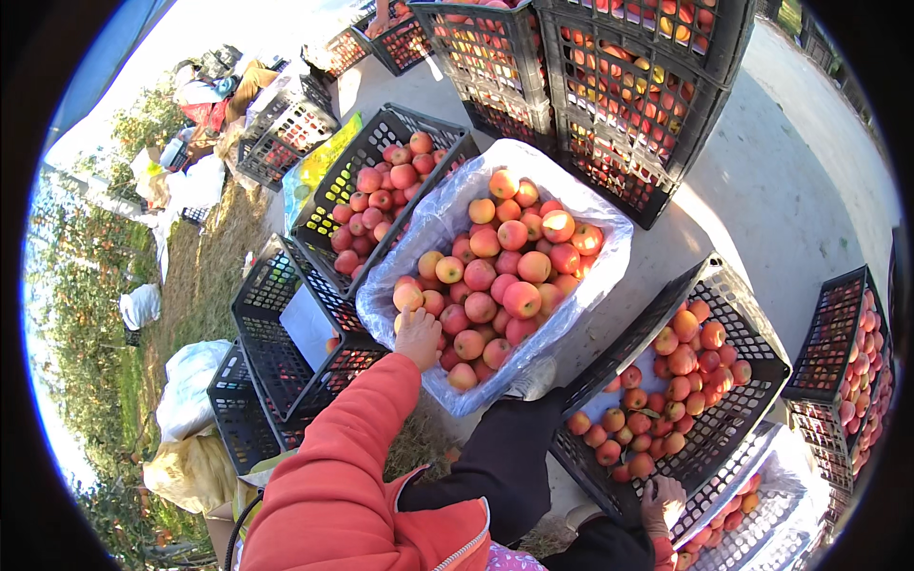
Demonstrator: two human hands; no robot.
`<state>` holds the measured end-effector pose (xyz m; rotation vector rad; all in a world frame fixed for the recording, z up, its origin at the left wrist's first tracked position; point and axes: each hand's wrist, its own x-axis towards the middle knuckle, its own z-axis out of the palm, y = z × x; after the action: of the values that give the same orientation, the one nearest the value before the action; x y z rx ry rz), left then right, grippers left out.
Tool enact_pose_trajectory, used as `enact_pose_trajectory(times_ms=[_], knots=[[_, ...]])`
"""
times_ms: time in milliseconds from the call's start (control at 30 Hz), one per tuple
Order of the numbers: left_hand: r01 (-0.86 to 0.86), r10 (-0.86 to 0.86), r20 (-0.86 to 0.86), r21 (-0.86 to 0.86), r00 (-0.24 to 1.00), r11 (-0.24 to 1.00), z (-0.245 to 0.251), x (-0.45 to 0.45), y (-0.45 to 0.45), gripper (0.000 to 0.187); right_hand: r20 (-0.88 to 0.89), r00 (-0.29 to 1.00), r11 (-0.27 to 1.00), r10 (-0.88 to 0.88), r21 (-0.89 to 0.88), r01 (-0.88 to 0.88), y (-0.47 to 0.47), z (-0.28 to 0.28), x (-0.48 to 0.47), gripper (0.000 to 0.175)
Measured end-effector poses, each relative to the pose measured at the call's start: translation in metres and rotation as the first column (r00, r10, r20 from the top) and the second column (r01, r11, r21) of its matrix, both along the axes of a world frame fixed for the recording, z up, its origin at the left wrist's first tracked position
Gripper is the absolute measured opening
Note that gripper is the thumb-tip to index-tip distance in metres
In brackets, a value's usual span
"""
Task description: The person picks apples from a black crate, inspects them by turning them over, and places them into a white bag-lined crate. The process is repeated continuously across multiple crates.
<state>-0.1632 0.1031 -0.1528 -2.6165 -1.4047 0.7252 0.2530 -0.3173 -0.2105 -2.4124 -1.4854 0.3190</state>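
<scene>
My left hand (pixel 419 337) rests on apples at the near left corner of a crate lined with clear plastic film (pixel 603 268). Its fingertips touch a pale yellow-red apple (pixel 408 297); whether they grip one beneath is hidden. Many red and yellow apples (pixel 480 307) fill this crate. At the lower right, my right hand (pixel 663 505) has its fingers curled over the near rim of a tilted black plastic crate (pixel 760 360). Red apples (pixel 683 359) lie loose inside, some with a leaf among them, over a pale liner sheet.
Another black crate of apples (pixel 428 123) adjoins the lined one. Nested black crates (pixel 268 350) stand left, and tall stacks of full crates (pixel 628 114) rise beyond. More apple crates (pixel 821 364) are at the right. People sit or work at the upper left; another person's hand (pixel 378 25) is at the top.
</scene>
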Motion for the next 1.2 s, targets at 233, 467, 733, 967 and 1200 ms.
enact_pose_trajectory(times_ms=[233,467,733,967,1200], knots=[[-0.004,0.010,-0.174,0.034,0.985,0.999,-0.027,-0.002,0.005,0.054,-0.001,1.000,1.000,0.016,-0.011,-0.016,0.002,0.000,0.000,0.012],[-0.301,0.555,0.586,-0.478,0.591,0.825,0.034,-0.012,0.009,0.065,-0.011,1.000,1.000,-0.004,-0.030,0.003,0.003,0.008,-0.001,0.012],[0.258,0.757,0.171,-0.874,-0.631,0.412,0.017,-0.006,0.053,0.039,-0.011,1.000,1.000,0.001,-0.019,-0.001,0.005,0.007,-0.001,0.011],[-0.466,0.826,0.496,-0.817,-0.268,0.339,-0.032,0.009,0.117,0.062,-0.010,1.000,1.000,0.014,-0.013,-0.014,0.006,0.004,-0.003,0.013],[-0.670,0.771,0.325,-0.382,0.547,0.637,-0.034,0.043,0.136,0.082,0.007,1.000,0.999,0.014,-0.029,-0.014,0.005,0.008,-0.002,0.013]])
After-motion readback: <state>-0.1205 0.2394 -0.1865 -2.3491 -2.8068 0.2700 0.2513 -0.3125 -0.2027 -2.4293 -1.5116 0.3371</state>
